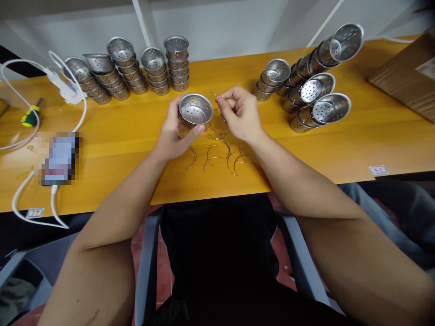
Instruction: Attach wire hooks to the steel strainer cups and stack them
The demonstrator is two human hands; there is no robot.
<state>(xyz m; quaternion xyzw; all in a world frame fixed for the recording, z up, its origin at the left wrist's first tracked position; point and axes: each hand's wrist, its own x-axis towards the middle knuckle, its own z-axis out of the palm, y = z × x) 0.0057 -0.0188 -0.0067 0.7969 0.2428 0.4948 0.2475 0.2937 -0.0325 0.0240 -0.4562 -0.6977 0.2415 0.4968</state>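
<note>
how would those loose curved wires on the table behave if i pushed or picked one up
The curved wires are probably light, being so thin. They look fairly stiff and springy rather than floppy, since they lie in clean arcs instead of slumping. Several cross or crowd together, so pushing one could drag its neighbours along.

Front edge of my tabletop (81, 197) carries numbers. Left sticker (35, 213): red digits, 3 first, then 4 or 9, can't tell. Right sticker (378, 170): ends in 3, first digit unclear to me. White label (428, 68) on cardboard box (401, 77): too blurred for me to read. Phone screen (61, 154): pixelated, unreadable.
</note>
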